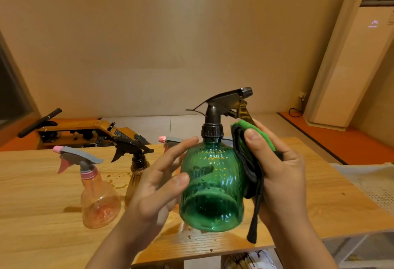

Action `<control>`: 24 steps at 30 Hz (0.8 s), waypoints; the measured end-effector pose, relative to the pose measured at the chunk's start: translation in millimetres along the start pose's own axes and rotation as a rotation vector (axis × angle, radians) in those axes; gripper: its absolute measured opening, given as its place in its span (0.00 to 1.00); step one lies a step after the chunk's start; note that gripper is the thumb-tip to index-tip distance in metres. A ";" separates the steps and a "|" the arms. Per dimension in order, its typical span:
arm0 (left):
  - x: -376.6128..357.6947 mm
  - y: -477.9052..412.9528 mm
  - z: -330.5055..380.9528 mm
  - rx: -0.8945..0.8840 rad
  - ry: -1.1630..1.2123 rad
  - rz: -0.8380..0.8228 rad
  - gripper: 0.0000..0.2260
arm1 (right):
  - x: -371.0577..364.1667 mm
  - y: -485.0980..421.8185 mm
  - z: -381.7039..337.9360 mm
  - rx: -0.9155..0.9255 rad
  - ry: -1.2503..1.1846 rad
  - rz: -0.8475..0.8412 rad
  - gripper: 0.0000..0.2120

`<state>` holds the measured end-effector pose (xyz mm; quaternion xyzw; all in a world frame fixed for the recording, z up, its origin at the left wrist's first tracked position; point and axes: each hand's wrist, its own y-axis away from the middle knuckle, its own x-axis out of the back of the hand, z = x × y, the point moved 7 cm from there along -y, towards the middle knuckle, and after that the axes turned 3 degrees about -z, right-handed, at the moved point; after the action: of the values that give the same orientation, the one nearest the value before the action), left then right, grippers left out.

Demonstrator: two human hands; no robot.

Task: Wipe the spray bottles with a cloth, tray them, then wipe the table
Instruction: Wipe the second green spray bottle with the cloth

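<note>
Ribbed green bottle (213,183), left hand (157,181) fingers (183,147) straight against it, right hand (279,168) gripping fuzzy cloth (249,162)

Wooden table (32,185), pink spray bottle (99,201) upright at left, amber spray bottle (136,176) beside it, brown specks (119,184) between them

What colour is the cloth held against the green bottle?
The cloth is bright green on one face and black on the other, seen in the head view.

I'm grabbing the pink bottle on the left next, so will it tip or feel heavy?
Probably light: the pink bottle looks see-through and empty. Its wide base suggests it stands steadily on the table, though the trigger head may make it top-heavy. Glossy plastic could be slippery.
</note>
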<state>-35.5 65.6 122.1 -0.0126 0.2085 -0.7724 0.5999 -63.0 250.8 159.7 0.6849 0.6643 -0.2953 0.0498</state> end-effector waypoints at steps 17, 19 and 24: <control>-9.0 14.3 -23.5 -0.080 0.269 0.130 0.37 | -0.1 23.3 10.4 0.220 0.324 -0.013 0.09; -12.1 18.7 -27.7 -0.094 0.330 0.166 0.38 | -0.2 29.9 12.0 0.230 0.357 -0.016 0.09; -7.8 28.1 -36.1 -0.083 0.316 0.236 0.39 | -2.4 42.3 21.0 0.155 0.356 -0.096 0.16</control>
<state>-17.2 78.5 81.5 0.1085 0.3319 -0.6798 0.6450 -30.2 234.2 129.9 0.6957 0.6697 -0.2218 -0.1352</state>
